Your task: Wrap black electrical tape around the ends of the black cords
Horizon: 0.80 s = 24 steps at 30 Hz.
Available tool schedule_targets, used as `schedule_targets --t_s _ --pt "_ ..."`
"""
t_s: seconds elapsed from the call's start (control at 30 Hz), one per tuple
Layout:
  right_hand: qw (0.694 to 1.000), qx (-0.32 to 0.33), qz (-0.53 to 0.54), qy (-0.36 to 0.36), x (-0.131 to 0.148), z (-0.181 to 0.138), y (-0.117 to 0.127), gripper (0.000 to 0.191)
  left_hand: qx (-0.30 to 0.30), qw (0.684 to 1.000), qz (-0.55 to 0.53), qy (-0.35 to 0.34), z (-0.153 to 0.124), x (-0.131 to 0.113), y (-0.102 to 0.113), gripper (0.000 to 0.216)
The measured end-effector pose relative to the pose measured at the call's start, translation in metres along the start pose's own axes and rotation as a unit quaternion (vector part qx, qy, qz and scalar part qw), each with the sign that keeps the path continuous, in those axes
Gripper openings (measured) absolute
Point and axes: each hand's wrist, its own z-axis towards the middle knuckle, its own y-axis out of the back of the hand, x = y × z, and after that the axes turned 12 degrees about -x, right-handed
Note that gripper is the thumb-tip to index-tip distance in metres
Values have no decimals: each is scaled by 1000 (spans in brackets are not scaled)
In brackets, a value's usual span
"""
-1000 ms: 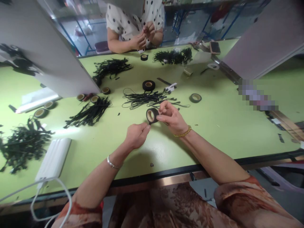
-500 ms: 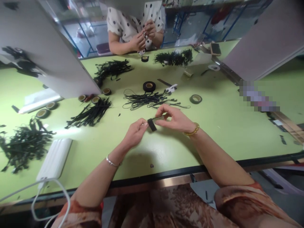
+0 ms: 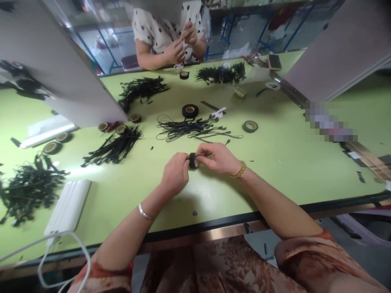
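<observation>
My left hand (image 3: 175, 174) and my right hand (image 3: 218, 158) meet over the green table (image 3: 275, 162), fingertips pinched together. Between them sits a small black tape roll (image 3: 192, 160), which the right hand's fingers grip while the left hand pinches something thin at its edge. Just beyond the hands lies a loose bundle of thin black cables (image 3: 191, 128). Both wrists wear bracelets.
More black tape rolls (image 3: 190, 110) (image 3: 250, 126) and cable piles (image 3: 114, 146) (image 3: 29, 189) lie around. A white power strip (image 3: 69, 207) sits near the left front edge. Grey dividers (image 3: 61, 69) stand left and right. A person in a dotted top (image 3: 171, 28) works across the table.
The right hand turned the tape roll from facing me to edge-on, then lowered it. Both hands closed in together around it.
</observation>
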Motion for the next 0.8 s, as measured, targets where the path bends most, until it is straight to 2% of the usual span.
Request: schedule_targets --t_s 0.1,0.17,0.27,0.33,0.4,0.43,0.57,0.63,0.7,0.8 --pt "1000 1 5 -2 3 -2 -2 6 18 998 -47 43 0 -1 3 13" --pt "999 24 21 -16 3 -1 1 9 29 998 -36 42 0 -2 5 11" --pt "996 56 62 -43 0 3 12 24 32 999 31 -2 0 -2 4 17" --pt "992 27 99 -70 -3 6 20 31 35 996 75 -46 -1 -1 2 24" --pt "985 1 133 -115 -6 8 24 30 36 991 95 -91 -3 0 0 30" --pt "979 11 147 -140 -6 8 25 28 33 989 96 -111 -4 0 -1 32" --pt "953 125 191 -200 -5 6 13 27 20 984 81 -160 -7 3 -2 36" --pt "948 138 196 -208 -3 5 4 28 21 980 79 -180 -8 4 -4 35" --pt "946 110 204 -226 -1 4 -5 28 26 977 81 -194 -9 4 -6 35" --pt "937 23 236 -257 3 2 -14 33 43 980 85 -173 -9 3 -10 33"
